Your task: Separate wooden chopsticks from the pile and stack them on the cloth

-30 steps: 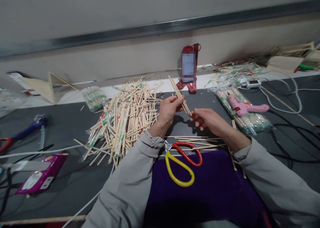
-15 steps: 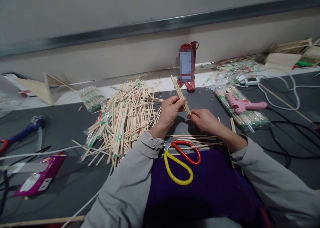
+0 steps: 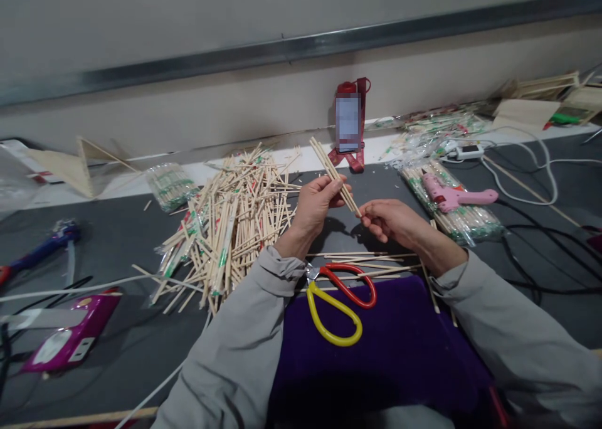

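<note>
My left hand (image 3: 316,203) is closed round a small bundle of plain wooden chopsticks (image 3: 324,156), which slant with their upper ends toward the wall. At the bundle's lower end, the thumb and forefinger of my right hand (image 3: 388,219) pinch the stick tips, while its other fingers curl loosely below. Scissors with one red and one yellow handle (image 3: 335,316) lie in front of my forearms, partly over a dark purple cloth (image 3: 376,354). Several loose chopsticks (image 3: 371,256) lie on the table just beyond the cloth.
A big heap of chopsticks and torn wrappers (image 3: 239,222) spreads on the left. On the right, a pink glue gun (image 3: 458,194) rests on packed chopsticks (image 3: 475,225), amid cables. A magenta power strip (image 3: 73,335) and blue tool (image 3: 44,250) are far left. A red-strapped phone (image 3: 348,121) leans against the wall.
My right hand's fingers have loosened from a tight grip at the bundle's lower end. The bundle has shifted slightly left, and its sticks have spread a little. The camera view has moved slightly.
</note>
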Demonstrator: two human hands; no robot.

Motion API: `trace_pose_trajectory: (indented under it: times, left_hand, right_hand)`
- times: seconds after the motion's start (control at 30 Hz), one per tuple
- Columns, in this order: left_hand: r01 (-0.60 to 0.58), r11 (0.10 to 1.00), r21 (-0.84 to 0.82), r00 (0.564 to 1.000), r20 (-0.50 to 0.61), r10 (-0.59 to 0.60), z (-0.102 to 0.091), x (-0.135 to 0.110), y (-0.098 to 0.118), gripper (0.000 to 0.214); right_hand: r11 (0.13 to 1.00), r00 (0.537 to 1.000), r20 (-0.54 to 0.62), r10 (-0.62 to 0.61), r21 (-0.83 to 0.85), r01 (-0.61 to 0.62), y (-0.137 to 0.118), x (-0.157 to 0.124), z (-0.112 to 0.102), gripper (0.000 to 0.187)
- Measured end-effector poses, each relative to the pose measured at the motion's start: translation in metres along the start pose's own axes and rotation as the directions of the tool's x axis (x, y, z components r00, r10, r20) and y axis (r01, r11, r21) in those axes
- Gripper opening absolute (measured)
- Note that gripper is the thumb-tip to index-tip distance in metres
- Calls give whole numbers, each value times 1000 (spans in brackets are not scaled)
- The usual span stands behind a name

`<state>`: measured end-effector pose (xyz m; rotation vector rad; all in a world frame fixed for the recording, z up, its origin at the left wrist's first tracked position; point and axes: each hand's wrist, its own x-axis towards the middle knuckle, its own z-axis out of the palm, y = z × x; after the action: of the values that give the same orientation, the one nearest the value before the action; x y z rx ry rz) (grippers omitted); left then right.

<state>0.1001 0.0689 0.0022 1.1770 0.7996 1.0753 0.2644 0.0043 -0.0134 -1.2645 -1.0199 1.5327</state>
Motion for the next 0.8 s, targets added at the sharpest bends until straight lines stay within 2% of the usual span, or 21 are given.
trace_pose_trajectory:
  times: [0.1,0.23,0.4,0.5,0.6,0.8]
  left_hand:
    - [19,1000,-16,1000,-4,-19,-2,2,-2,29]
    - [61,996,59,993,97,-66,-3,3,-8,32]
    - [5,966,260,971,230,-67,-3,2,-21,29]
    - [-85,920,382,952,304,-38,-3,0,-25,28]
    - [-161,865,476,949,314,4,-3,-1,-25,26]
    - [-203,826,526,949,314,33,-3,-1,-24,26]
  right_hand:
    - [999,1000,-9,-8,-37,7,1,0,2,17]
    - [993,985,-136,-106,-73,97,2,0,0,15]
    - [969,951,-219,-219,63,238,-10,0,-10,15]
    - [960,945,-231,-233,101,262,-19,1,-15,17]
    - [950,938,-217,-271,97,297,-28,1,-15,19]
    - [907,900,-145,-412,28,420,-34,-3,-11,26]
